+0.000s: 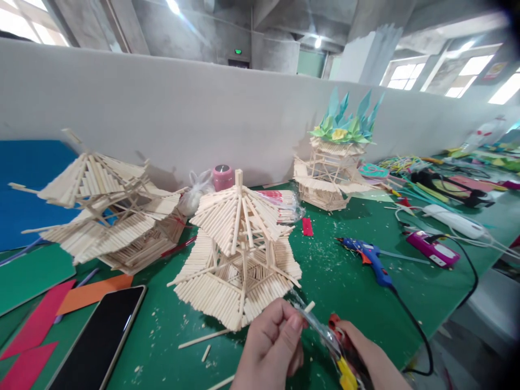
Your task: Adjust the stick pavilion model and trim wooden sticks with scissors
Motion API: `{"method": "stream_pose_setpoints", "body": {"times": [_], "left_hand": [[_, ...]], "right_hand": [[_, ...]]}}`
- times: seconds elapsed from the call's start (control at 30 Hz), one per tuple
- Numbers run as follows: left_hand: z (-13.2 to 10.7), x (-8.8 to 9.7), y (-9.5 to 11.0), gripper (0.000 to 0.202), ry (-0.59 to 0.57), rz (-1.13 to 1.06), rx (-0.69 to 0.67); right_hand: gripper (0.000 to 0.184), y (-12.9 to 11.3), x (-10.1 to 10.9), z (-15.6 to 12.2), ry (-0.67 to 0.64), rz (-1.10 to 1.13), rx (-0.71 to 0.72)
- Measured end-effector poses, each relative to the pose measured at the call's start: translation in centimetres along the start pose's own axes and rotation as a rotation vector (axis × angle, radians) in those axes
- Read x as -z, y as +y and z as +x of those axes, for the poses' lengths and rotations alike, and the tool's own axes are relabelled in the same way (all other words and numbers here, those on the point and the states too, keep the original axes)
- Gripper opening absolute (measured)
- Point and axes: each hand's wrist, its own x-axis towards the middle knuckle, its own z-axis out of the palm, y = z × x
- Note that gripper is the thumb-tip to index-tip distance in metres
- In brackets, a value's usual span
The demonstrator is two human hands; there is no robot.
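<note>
Left hand [270, 346] pinched on a short stick [310, 307], right hand [371, 352] closed round a red-handled tool [335, 323]; tool type unclear, blurred. Hands near each other, apart. Stick sits just in front of the middle model [239, 265], right of its lower roof edge.

Risks, my guess: tool slips, since the hands work so close, and nicks left fingers; stick pops loose, only a small end being gripped; left knuckles knock the middle model's eave, it's right beside them; right forearm catches the glue gun [368, 257] cord, which loops near it.

Counts: stick models, three (middle, left [117, 216], right [329, 173]); loose sticks [203, 339] in front, three visible; glue gun, one; phone [99, 341], one; pink jar [223, 177], one. All on the green desk [320, 260].
</note>
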Motion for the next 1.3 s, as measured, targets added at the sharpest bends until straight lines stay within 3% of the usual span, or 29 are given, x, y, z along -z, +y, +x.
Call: {"method": "stream_pose_setpoints", "body": {"times": [0.07, 0.2, 0.27, 0.43, 0.53, 0.77, 1.0, 1.3], "left_hand": [[-0.2, -0.1, 0.1, 0.032, 0.008, 0.074, -0.028], [-0.7, -0.7, 0.5, 0.03, 0.114, 0.429, -0.173], [-0.7, -1.0, 0.4, 0.03, 0.133, 0.486, -0.206], [-0.1, -0.8, 0.2, 0.027, 0.186, 0.489, -0.201], [0.1, -0.6, 0.2, 0.026, 0.193, 0.505, -0.205], [-0.2, -0.6, 0.0, 0.021, 0.109, 0.572, -0.316], [-0.6, -0.2, -0.7, 0.017, 0.036, 0.667, -0.366], [-0.4, 0.0, -0.7, 0.02, 0.019, 0.64, -0.326]], "right_hand": [[0.036, -0.6, 0.3, -0.1, 0.004, -0.067, 0.105], [0.042, -1.0, 0.2, -0.2, -0.023, -0.185, 0.375], [0.046, -0.4, 0.0, -0.1, -0.037, -0.154, 0.407], [0.084, 2.7, 1.2, 0.8, -0.233, -0.027, 0.333], [0.057, 3.8, 2.6, 1.3, -0.261, 0.013, 0.456], [0.014, 2.8, 2.5, 1.7, -0.039, -0.237, 0.57], [0.012, 4.2, 1.8, 1.4, 0.068, -0.376, 0.602], [0.012, 4.9, 2.3, 1.1, 0.073, -0.422, 0.597]]}}
